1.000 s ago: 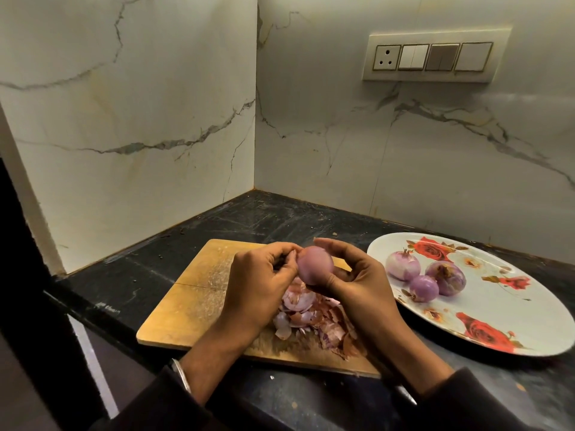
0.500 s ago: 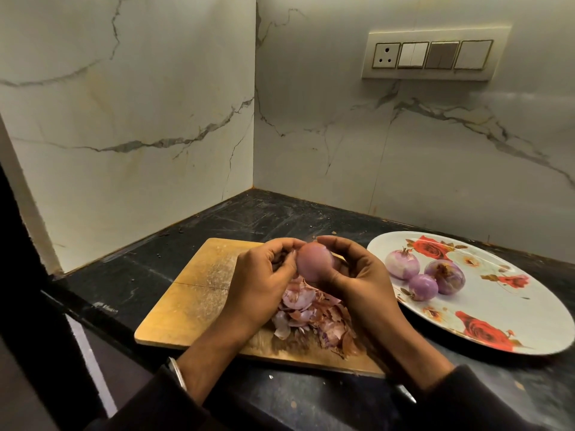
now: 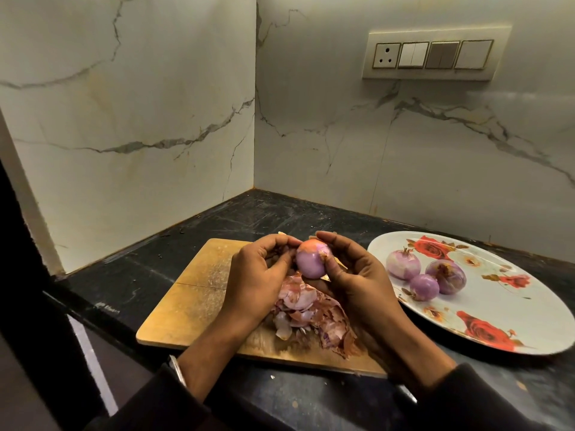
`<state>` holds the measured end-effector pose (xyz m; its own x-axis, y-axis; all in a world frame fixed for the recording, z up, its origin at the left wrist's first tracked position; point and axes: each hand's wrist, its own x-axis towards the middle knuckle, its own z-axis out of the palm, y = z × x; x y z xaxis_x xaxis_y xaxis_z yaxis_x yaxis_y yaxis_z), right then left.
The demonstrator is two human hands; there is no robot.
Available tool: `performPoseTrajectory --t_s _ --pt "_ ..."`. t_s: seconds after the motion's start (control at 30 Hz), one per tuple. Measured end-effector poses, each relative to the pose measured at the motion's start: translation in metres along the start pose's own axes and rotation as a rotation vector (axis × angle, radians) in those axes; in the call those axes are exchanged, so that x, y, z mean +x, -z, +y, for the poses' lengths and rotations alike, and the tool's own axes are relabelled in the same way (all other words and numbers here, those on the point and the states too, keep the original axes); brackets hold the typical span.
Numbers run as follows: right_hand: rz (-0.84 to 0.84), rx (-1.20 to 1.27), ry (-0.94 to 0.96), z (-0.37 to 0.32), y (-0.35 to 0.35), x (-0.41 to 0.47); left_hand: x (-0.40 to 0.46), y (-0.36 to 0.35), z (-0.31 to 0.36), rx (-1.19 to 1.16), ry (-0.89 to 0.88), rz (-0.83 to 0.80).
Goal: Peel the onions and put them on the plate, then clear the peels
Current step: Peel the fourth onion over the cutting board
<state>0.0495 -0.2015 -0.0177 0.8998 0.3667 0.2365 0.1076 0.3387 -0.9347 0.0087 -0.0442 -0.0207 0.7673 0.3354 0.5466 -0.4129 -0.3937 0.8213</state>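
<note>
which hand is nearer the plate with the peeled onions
Right. The right hand holds the onion just beside the plate rim; the left hand is on the onion's far side, over the cutting board.

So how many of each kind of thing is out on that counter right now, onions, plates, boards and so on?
Onions: 4, three on the plate and one held in both hands
Plates: 1
Cutting boards: 1
Peel piles: 1
Total: 7
</note>
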Motion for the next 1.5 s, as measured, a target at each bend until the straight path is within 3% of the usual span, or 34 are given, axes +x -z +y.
performPoseTrajectory --t_s 0.4,0.53,0.77,0.9,1.1,1.37,1.5 --pt "-0.052 0.262 -0.069 -0.012 -0.003 -0.002 0.0 0.0 -0.005 0.293 -0.052 0.051" --pt "0.036 0.16 -0.049 -0.009 0.001 -0.001 0.0 -0.006 -0.006 0.369 -0.222 0.014" --pt "0.098 0.002 -0.025 -0.004 0.003 0.001 0.002 -0.005 -0.01 0.339 -0.166 0.036" --pt "0.089 -0.125 0.017 0.0 0.003 0.0 0.0 -0.004 -0.006 0.276 -0.147 -0.031" --pt "0.017 -0.142 0.021 -0.002 0.001 -0.004 0.0 -0.004 -0.005 0.26 -0.159 -0.051" --pt "0.109 -0.122 0.046 0.003 0.003 -0.002 -0.004 -0.007 -0.005 0.299 -0.271 -0.117" --pt "0.043 -0.194 0.05 0.004 0.001 -0.003 -0.003 -0.004 -0.006 0.281 -0.263 -0.067"
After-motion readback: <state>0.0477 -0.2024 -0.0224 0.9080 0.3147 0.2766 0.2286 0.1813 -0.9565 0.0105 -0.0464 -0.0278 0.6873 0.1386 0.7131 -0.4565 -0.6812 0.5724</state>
